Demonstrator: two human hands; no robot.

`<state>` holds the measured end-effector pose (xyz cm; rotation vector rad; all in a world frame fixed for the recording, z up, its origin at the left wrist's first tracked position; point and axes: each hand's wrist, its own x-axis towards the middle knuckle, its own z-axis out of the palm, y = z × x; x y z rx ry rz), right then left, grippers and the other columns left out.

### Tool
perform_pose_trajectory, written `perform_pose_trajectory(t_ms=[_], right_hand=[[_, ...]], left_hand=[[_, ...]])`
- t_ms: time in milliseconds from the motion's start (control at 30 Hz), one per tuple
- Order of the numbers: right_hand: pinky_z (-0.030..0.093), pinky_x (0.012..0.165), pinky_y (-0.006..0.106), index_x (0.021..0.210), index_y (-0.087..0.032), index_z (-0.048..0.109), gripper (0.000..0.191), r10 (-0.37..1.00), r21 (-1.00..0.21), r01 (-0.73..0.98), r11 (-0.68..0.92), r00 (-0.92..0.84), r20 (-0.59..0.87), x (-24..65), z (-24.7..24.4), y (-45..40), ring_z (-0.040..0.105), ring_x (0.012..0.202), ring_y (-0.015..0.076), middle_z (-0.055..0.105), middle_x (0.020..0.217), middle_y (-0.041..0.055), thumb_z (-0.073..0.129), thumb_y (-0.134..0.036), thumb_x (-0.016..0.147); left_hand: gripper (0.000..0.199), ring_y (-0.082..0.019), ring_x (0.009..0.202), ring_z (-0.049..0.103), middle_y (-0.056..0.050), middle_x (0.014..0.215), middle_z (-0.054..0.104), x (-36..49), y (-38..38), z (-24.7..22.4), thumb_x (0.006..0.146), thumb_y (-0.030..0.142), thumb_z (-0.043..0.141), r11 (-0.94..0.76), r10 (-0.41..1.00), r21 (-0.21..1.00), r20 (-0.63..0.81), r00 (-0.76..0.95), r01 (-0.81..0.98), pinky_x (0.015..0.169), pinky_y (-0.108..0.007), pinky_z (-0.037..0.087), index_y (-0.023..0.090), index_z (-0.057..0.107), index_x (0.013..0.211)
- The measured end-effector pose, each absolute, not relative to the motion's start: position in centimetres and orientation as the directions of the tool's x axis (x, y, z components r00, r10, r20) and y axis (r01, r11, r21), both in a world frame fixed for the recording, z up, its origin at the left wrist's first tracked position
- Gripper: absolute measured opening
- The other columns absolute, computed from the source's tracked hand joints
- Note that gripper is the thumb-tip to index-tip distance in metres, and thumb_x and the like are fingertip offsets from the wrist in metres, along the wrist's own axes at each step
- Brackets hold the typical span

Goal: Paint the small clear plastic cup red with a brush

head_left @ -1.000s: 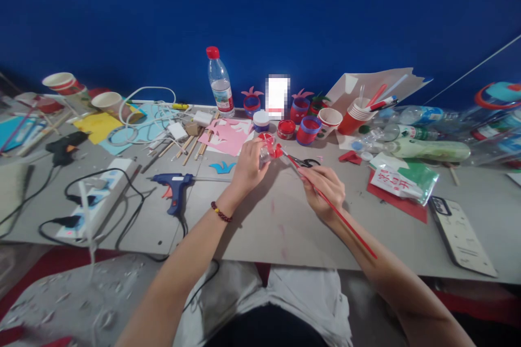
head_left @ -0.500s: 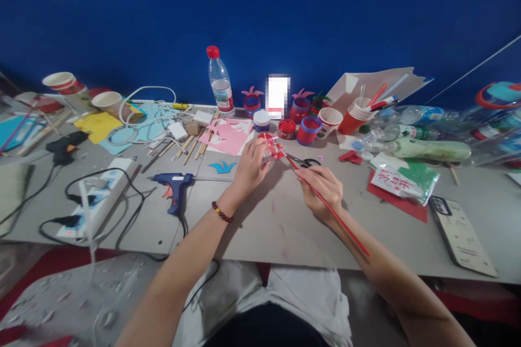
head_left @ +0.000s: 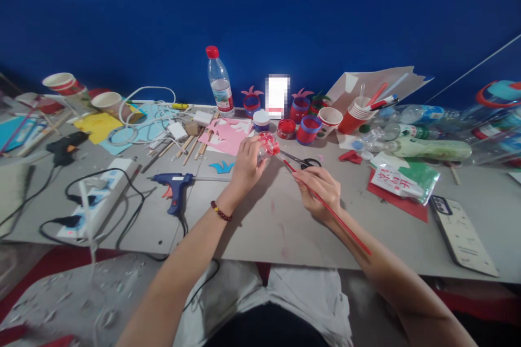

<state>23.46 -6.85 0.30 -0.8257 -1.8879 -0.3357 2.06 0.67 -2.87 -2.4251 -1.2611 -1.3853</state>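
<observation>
My left hand [head_left: 247, 165] is closed around a small clear plastic bottle piece [head_left: 267, 145], partly coated in red paint. A red-handled paintbrush [head_left: 334, 211] is gripped in my right hand [head_left: 319, 192], its tip at the painted side of the plastic piece. Just behind stand an open jar of red paint [head_left: 286, 129] and a white-lidded jar [head_left: 261, 120]. Black scissors [head_left: 310, 163] lie beyond the brush. A red and blue painted cup [head_left: 308, 130] stands right of the paint, and a blue paper leaf cutout [head_left: 222, 167] lies left of my left hand.
On the left are a blue glue gun [head_left: 175, 190] and a power strip [head_left: 100, 200] with trailing cables. A tall bottle [head_left: 220, 84] stands at the back. Plastic bottles [head_left: 431, 149], red paper cups [head_left: 355, 116] and a phone [head_left: 464, 236] occupy the right side.
The plastic piece has turned slightly in my left hand and moved a little left. My right hand has shifted slightly left with the brush.
</observation>
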Motion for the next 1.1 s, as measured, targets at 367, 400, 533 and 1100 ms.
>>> perform_pose_trajectory(t_ms=[367,400,533,1100], right_hand=[[0.059,0.066,0.026,0.112,-0.026,0.074,0.023,0.335,-0.121,0.677,0.726,-0.195,0.922,24.0,0.3,-6.8,0.070,0.073,0.0158,0.076,0.075,0.0006,0.060,-0.018,0.095],[0.059,0.065,0.026,0.109,-0.026,0.075,0.020,0.345,-0.124,0.695,0.708,-0.188,0.920,24.1,0.3,-6.8,0.070,0.072,0.0156,0.075,0.074,0.0008,0.060,-0.020,0.096],[0.058,0.061,0.026,0.100,-0.025,0.075,0.014,0.333,-0.121,0.730,0.673,-0.153,0.930,24.4,0.2,-6.7,0.070,0.070,0.0153,0.072,0.072,0.0010,0.062,-0.024,0.097],[0.057,0.063,0.025,0.110,-0.027,0.075,0.020,0.348,-0.141,0.713,0.687,-0.152,0.925,24.6,-0.3,-6.6,0.071,0.071,0.0157,0.073,0.074,0.0002,0.068,-0.021,0.092]], left_hand=[[0.051,-0.030,0.121,0.059,-0.014,0.128,0.058,2.4,0.2,-2.4,0.084,0.007,0.064,-0.693,0.624,0.312,0.711,0.324,0.650,0.104,-0.054,0.050,0.023,0.042,0.127],[0.052,-0.030,0.122,0.059,-0.014,0.128,0.058,2.4,0.1,-2.3,0.084,0.008,0.064,-0.705,0.621,0.308,0.703,0.346,0.639,0.105,-0.054,0.050,0.023,0.042,0.128],[0.051,-0.030,0.127,0.057,-0.015,0.131,0.058,2.6,-0.3,-2.0,0.087,0.009,0.064,-0.726,0.615,0.302,0.687,0.388,0.617,0.105,-0.052,0.051,0.022,0.041,0.132],[0.051,-0.030,0.128,0.057,-0.015,0.131,0.057,2.8,-0.7,-1.9,0.087,0.009,0.065,-0.709,0.632,0.321,0.683,0.365,0.628,0.103,-0.052,0.054,0.022,0.042,0.130]])
